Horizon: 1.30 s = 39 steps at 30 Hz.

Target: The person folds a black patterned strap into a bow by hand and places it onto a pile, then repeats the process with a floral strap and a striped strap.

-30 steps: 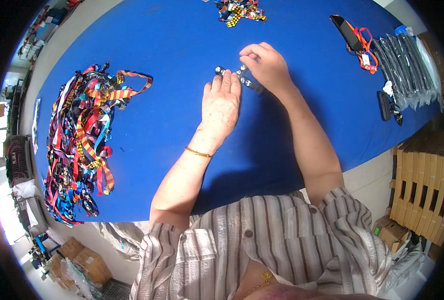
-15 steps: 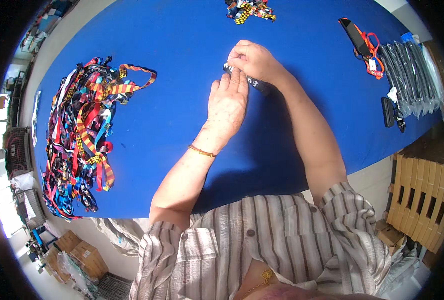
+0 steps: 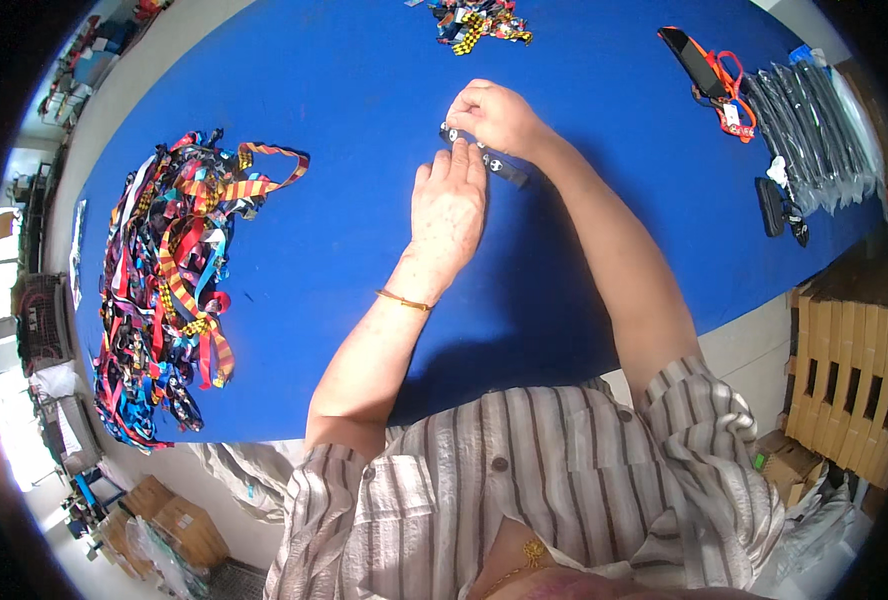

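Observation:
A short dark fabric strap (image 3: 509,173) with white round motifs lies slantwise on the blue table (image 3: 344,320). My left hand (image 3: 448,205) rests flat at its near side, fingers stretched out and close together, with the tips touching the strap. Beyond it, my right hand (image 3: 500,118) is closed in a pinch at the strap's far left end, and its curled fingers hide part of that end. The strap's other end pokes out to the right, below my right wrist.
A big heap of colourful printed straps (image 3: 164,290) covers the table's left side. A smaller strap pile (image 3: 479,22) lies at the far edge. On the right are orange-handled scissors (image 3: 729,75), a dark phone-like object (image 3: 692,62) and plastic-wrapped black packs (image 3: 809,135).
The view has shifted slightly. More of the strap's right end shows flat on the table. Both hands keep nearly the same pose at the strap.

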Motion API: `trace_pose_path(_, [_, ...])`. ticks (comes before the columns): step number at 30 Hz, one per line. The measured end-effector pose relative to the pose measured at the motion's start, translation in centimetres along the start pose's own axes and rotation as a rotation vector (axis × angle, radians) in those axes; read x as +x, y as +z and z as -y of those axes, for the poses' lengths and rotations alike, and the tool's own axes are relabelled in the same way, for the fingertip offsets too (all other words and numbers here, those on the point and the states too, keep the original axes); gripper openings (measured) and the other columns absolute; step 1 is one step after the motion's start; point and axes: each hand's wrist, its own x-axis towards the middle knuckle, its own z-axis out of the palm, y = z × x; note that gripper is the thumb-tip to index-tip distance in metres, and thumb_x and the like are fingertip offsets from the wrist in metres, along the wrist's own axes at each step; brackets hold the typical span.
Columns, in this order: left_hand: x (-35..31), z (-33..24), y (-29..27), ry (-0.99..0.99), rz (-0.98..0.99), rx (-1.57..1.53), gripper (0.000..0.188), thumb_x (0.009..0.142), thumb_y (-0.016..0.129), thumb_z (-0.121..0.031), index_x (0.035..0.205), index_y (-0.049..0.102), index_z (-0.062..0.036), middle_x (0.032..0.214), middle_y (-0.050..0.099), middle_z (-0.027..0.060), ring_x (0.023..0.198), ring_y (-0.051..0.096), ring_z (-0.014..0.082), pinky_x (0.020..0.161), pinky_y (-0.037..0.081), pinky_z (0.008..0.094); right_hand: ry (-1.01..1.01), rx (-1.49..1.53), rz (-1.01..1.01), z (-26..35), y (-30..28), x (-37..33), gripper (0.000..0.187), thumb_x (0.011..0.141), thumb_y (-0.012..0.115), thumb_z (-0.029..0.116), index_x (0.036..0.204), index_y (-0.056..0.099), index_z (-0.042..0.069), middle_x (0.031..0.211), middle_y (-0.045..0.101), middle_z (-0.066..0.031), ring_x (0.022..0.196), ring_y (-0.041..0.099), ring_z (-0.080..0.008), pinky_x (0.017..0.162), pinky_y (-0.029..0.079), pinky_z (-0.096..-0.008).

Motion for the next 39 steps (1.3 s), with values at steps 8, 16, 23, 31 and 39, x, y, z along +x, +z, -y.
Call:
trace_pose_path(8, [-0.2, -0.1, -0.2, -0.049, -0.044, -0.023, 0.046, 0.085, 0.055, -0.007, 0.130, 0.055, 0.0024, 0.127, 0.059, 0.0176, 0.114, 0.056, 0.0303, 0.092, 0.044, 0.0397, 0.185, -0.166, 0.252, 2.3, -3.5, -1.3, 0.027, 0.086, 0.066, 0.023, 0.105, 0.068, 0.004, 0.102, 0.065, -0.0131, 0.091, 0.064, -0.0257, 0.083, 0.051, -0.0346])
trace_pose_path(16, [-0.5, 0.1, -0.4, -0.072, -0.026, -0.165, 0.046, 0.082, 0.055, -0.004, 0.127, 0.054, 0.0053, 0.107, 0.058, 0.0144, 0.103, 0.053, 0.0290, 0.088, 0.043, 0.0394, 0.328, -0.241, 0.465, 4.4, -4.8, -1.2, 0.029, 0.079, 0.073, 0.027, 0.096, 0.068, 0.004, 0.097, 0.068, -0.0129, 0.089, 0.065, -0.0262, 0.078, 0.051, -0.0378])
trace_pose_path(23, [-0.6, 0.2, 0.1, -0.079, -0.064, -0.128, 0.044, 0.084, 0.058, -0.006, 0.128, 0.057, 0.0016, 0.112, 0.059, 0.0142, 0.103, 0.054, 0.0286, 0.090, 0.044, 0.0389, 0.278, -0.343, 0.463, 5.6, -4.9, -1.2, 0.019, 0.084, 0.063, 0.021, 0.096, 0.067, 0.007, 0.097, 0.066, -0.0136, 0.095, 0.064, -0.0296, 0.082, 0.050, -0.0396])
trace_pose_path(31, [-0.5, 0.4, 0.2, -0.093, -0.072, -0.163, 0.042, 0.084, 0.058, -0.006, 0.124, 0.056, 0.0039, 0.111, 0.059, 0.0155, 0.104, 0.054, 0.0291, 0.092, 0.043, 0.0395, 0.279, -0.378, 0.440, 5.4, -4.4, -1.0, 0.020, 0.085, 0.065, 0.023, 0.096, 0.067, 0.006, 0.093, 0.068, -0.0128, 0.092, 0.065, -0.0287, 0.080, 0.050, -0.0393])
trace_pose_path(39, [-0.6, 0.5, 0.4, -0.119, -0.092, -0.262, 0.034, 0.081, 0.058, -0.002, 0.114, 0.056, 0.0031, 0.112, 0.059, 0.0174, 0.105, 0.054, 0.0320, 0.093, 0.042, 0.0418, 0.352, -0.406, 0.483, 5.8, -4.1, -0.8, 0.024, 0.074, 0.078, 0.021, 0.090, 0.066, 0.007, 0.088, 0.069, -0.0096, 0.086, 0.066, -0.0250, 0.073, 0.051, -0.0382])
